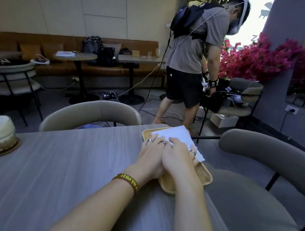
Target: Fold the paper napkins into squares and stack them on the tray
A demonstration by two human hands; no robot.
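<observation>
White napkin [178, 136] overhangs the tray [206, 174]; our left hand [152, 153] and right hand [179, 159] press flat-fingered, so it could slide off.

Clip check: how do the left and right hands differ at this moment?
The left hand wears two rings and a dark wristband; the right hand shows one ring and a bare wrist. The right hand lies partly over the left hand. Both press flat on the white napkin lying on the wooden tray.
</observation>
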